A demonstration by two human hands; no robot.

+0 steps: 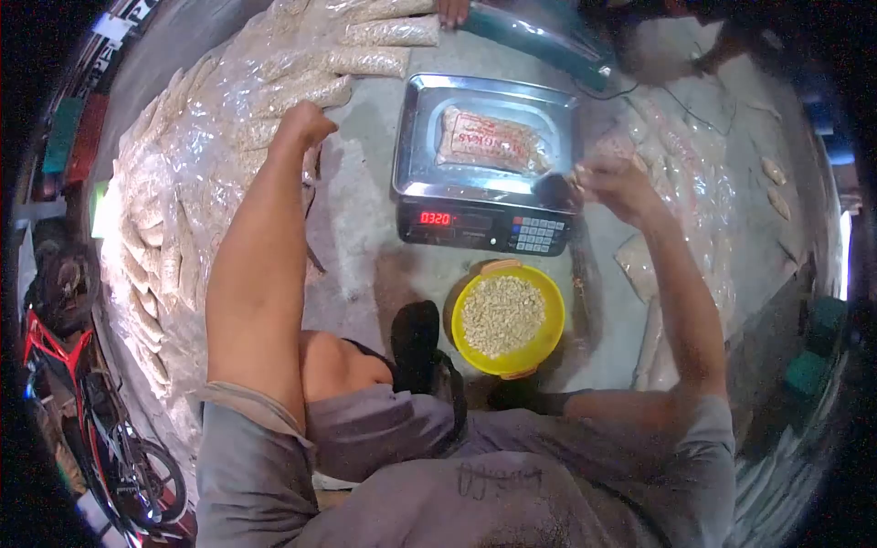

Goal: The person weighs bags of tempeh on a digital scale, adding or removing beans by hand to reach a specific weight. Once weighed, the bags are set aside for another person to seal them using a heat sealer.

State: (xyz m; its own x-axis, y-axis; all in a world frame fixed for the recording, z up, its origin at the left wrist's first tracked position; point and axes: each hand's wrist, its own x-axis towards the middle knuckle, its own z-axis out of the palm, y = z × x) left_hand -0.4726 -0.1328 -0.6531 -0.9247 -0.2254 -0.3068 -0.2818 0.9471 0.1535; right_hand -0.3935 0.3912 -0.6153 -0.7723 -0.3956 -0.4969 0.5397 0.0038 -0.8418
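Note:
My left hand (309,126) reaches to the edge of the bag pile on the left, its fingers curled against the end of a filled clear bag (306,94). Whether it grips that bag is hidden. At the tray's right edge, my right hand (614,185) is closed around a small dark scoop (553,191), slightly blurred. A filled bag with red print (489,140) lies on the steel tray of a digital scale (438,222), whose red display reads 0320. Below the scale, closer to me, stands a yellow basin (551,342) holding pale kernel-like pieces (502,315).
Filled clear bags (183,173) are heaped at left, and more bags (681,155) lie at right. Another person's hand (452,11) touches a long green object (539,41) beyond the scale. A cable (690,108) crosses the floor. A red motorbike (100,429) stands lower left.

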